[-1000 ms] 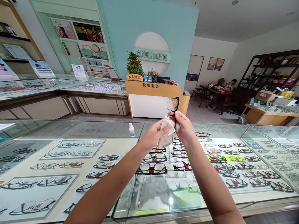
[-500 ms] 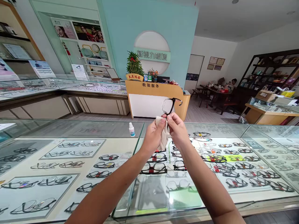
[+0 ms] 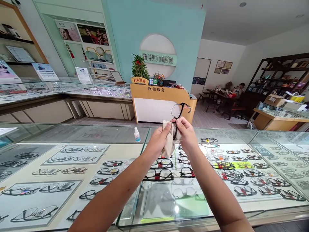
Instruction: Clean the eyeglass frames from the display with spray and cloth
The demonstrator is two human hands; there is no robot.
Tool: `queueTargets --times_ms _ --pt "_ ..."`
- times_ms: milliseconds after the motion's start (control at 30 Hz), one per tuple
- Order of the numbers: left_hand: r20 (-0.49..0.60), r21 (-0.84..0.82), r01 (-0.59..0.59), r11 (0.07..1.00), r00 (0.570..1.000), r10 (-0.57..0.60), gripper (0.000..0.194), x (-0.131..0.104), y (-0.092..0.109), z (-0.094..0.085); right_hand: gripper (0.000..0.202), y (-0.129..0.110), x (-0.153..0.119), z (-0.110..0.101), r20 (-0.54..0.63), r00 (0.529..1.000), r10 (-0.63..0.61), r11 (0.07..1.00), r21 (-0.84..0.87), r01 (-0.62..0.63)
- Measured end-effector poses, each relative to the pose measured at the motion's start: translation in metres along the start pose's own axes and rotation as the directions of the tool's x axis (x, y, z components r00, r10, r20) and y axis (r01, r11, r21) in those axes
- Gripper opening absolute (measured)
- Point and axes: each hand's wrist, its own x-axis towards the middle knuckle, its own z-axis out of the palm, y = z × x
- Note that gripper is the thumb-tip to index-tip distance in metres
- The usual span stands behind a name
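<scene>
Both my hands are raised together above the glass display case, just right of the middle of the head view. My left hand (image 3: 159, 138) is closed on a pale cloth (image 3: 169, 146), which hangs down between the hands. My right hand (image 3: 187, 133) pinches the black-framed glasses (image 3: 179, 111) near the bridge. One lens and a temple stick up above my fingers; the other lens is mostly hidden by the cloth and hands. A small white spray bottle (image 3: 137, 135) stands upright on the glass top, left of my hands.
Rows of glasses (image 3: 159, 174) lie inside the glass case (image 3: 96, 137) under my forearms. Beyond it stands a cashier counter (image 3: 159, 93) with a plant (image 3: 139, 67). At the back right, a person (image 3: 241, 88) sits by a dark table (image 3: 222, 94).
The glasses and both hands have shifted slightly to the right. The cloth has moved a little away from the glasses, so more of the lower frame shows.
</scene>
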Motion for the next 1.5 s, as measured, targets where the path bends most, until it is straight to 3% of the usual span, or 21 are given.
queueTargets --times_ms 233,700,833,1067,1300,1500 --pt "0.020 -0.031 -0.012 0.999 1.000 0.013 0.064 -0.002 0.004 0.003 0.038 0.004 -0.004 0.004 -0.012 0.998 -0.062 0.988 -0.140 0.060" --pt "0.266 0.115 -0.022 0.993 0.964 -0.009 0.052 -0.004 0.016 -0.010 0.035 -0.014 0.004 -0.003 -0.016 0.997 0.076 0.994 0.080 -0.074" --pt "0.238 0.110 -0.011 0.994 0.971 -0.015 0.051 -0.004 0.019 -0.012 0.035 -0.020 0.004 -0.008 -0.049 0.998 0.040 0.991 0.130 -0.034" --pt "0.060 0.074 0.007 0.997 0.998 -0.012 0.055 0.003 0.025 -0.021 0.031 -0.031 0.005 -0.015 -0.099 0.995 -0.029 0.996 0.086 0.037" --pt "0.136 0.070 0.072 0.995 0.987 -0.081 0.062 -0.004 0.028 -0.015 0.036 -0.029 0.002 -0.009 -0.046 0.999 0.022 0.995 0.094 -0.018" --pt "0.150 0.098 0.027 0.995 0.988 -0.042 0.060 -0.009 0.024 -0.007 0.039 -0.020 -0.002 0.000 -0.018 0.999 0.037 0.997 0.069 -0.036"
